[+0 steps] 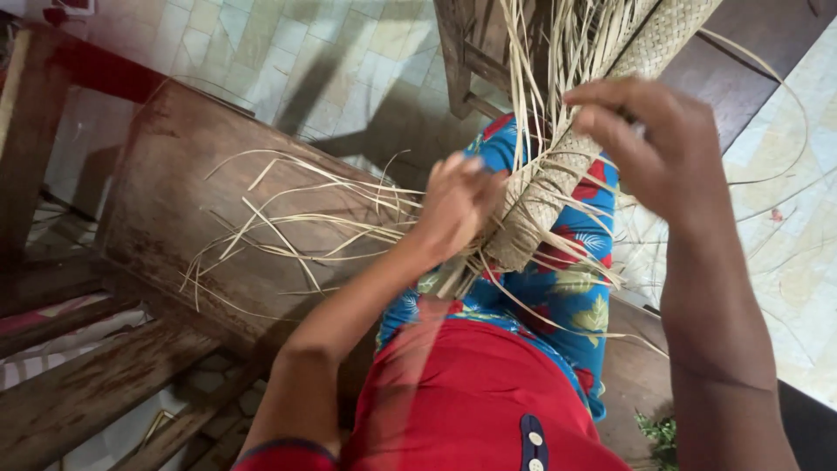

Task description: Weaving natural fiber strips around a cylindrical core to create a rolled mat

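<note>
A long woven straw piece (558, 187) lies slanted across my lap, over a blue floral skirt (567, 296). Loose pale strips stick out of it on all sides. My left hand (455, 202) grips the lower left edge of the weave, fingers closed around strips there. My right hand (656, 144) is higher up on the right side of the weave, its fingers curled and pinching a thin strip near the edge.
A worn wooden bench (174, 192) stands to my left with a fan of loose straw strips (288, 227) on its seat. Tiled floor (314, 52) lies beyond. Dark wooden furniture (750, 44) is at the upper right, a bit of green foliage (654, 432) low right.
</note>
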